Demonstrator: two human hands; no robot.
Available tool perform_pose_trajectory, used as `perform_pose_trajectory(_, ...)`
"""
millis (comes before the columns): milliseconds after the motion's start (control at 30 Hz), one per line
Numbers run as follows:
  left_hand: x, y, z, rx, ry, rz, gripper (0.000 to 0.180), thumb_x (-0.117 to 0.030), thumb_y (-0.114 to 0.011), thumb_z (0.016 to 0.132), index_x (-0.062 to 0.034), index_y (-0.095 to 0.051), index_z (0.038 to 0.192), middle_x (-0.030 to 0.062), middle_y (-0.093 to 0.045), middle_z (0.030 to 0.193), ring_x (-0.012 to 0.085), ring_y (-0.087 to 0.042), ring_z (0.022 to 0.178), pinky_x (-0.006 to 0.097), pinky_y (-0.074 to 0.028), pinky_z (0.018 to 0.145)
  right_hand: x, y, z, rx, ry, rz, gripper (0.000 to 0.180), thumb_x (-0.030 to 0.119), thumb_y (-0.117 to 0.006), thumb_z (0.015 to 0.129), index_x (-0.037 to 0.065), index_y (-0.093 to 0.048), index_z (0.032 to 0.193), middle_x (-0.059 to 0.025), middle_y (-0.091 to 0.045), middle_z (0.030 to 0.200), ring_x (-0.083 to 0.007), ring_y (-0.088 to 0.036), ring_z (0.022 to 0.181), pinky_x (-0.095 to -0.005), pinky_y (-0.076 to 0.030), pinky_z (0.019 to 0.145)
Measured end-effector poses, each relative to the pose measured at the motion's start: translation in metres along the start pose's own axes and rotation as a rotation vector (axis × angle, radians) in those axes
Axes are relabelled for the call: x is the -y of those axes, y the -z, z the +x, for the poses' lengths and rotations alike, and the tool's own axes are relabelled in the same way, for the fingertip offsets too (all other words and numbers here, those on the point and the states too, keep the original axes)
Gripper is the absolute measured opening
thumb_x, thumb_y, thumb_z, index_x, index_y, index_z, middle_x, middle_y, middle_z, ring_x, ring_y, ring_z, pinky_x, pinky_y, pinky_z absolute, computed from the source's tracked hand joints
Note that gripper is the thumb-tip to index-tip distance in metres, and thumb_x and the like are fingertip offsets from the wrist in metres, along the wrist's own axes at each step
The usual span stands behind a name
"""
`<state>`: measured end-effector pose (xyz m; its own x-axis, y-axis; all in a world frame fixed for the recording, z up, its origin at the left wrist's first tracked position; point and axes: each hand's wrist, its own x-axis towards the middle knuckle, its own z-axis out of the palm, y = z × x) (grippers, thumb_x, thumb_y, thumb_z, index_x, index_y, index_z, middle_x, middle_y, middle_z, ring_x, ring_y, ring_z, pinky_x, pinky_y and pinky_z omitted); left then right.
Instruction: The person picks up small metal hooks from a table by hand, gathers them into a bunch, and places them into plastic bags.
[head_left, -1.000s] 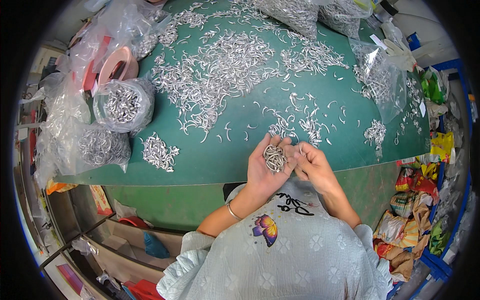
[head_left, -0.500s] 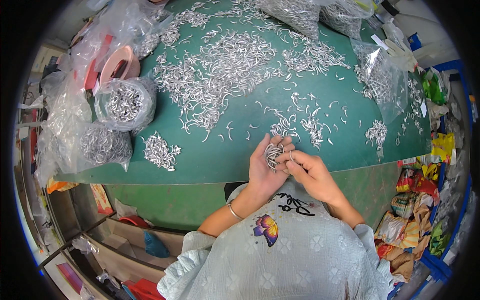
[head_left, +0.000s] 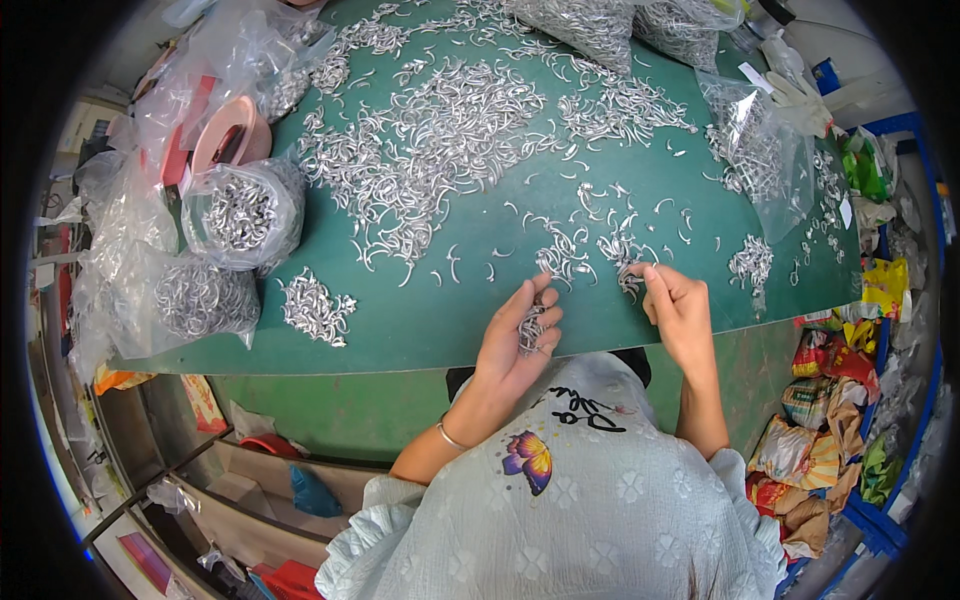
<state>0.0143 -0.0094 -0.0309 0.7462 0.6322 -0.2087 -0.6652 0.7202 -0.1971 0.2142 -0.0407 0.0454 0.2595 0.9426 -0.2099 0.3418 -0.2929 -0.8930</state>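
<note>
Now sorting: left hand cups a bundle of metal hooks; right hand pinches hooks from a small pile on the green surface. Next likely needs a careful transfer to the bundle.

Shiny metal hooks, matt green tabletop

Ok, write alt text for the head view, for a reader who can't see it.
A person's left hand cups a small bunch of curved silver metal pieces while the right hand picks at loose ones on a green table. More pieces lie scattered in heaps across it, and clear plastic bags full of them sit at the left.
</note>
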Motion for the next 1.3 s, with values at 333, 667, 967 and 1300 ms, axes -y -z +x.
perform_pose_trajectory(333, 0.016, -0.034, 0.003, -0.339, -0.045, 0.295, 0.033, -0.018, -0.045, 0.09, 0.0064, -0.046, 0.112, 0.0209, -0.046, 0.12, 0.0301, -0.043, 0.116, 0.039, -0.035, 0.099, -0.003, -0.034, -0.011, 0.003, -0.017, 0.448, 0.02, 0.015, -0.05, 0.088, -0.002, -0.062, 0.089, -0.001, -0.05, 0.052, -0.0042, -0.038, 0.042, -0.0183, -0.029, 0.04)
perform_pose_trajectory(667, 0.011, -0.03, -0.006, -0.382, -0.059, 0.286, 0.032, -0.016, -0.045, 0.089, 0.006, -0.045, 0.113, 0.0185, -0.049, 0.117, 0.0281, -0.047, 0.111, 0.037, -0.039, 0.096, -0.018, -0.038, -0.001, -0.337, 0.311, -0.19, 0.011, 0.007, -0.054, 0.084, -0.002, -0.06, 0.089, -0.0077, -0.053, 0.053, -0.0082, -0.049, 0.043, -0.0222, -0.039, 0.042)
perform_pose_trajectory(967, 0.012, -0.025, -0.007, -0.399, -0.09, 0.251, 0.031, -0.016, -0.044, 0.09, 0.0055, -0.046, 0.112, 0.0156, -0.053, 0.11, 0.022, -0.053, 0.1, 0.034, -0.044, 0.091, -0.01, -0.04, 0.003, 0.027, -0.064, 0.44, 0.028, 0.016, -0.045, 0.091, 0.002, -0.046, 0.116, 0.0012, -0.044, 0.047, -0.0054, -0.033, 0.038, -0.0177, -0.022, 0.036)
perform_pose_trajectory(1300, 0.009, -0.029, -0.012, -0.46, -0.136, 0.145, 0.025, -0.012, -0.047, 0.087, 0.0042, -0.051, 0.107, 0.0152, -0.057, 0.103, 0.0209, -0.059, 0.089, 0.033, -0.047, 0.086, -0.019, -0.033, 0.011, -0.075, 0.054, 0.166, 0.022, 0.024, -0.055, 0.085, 0.004, -0.05, 0.077, -0.0017, -0.037, 0.047, -0.0113, -0.038, 0.039, -0.0268, -0.031, 0.036)
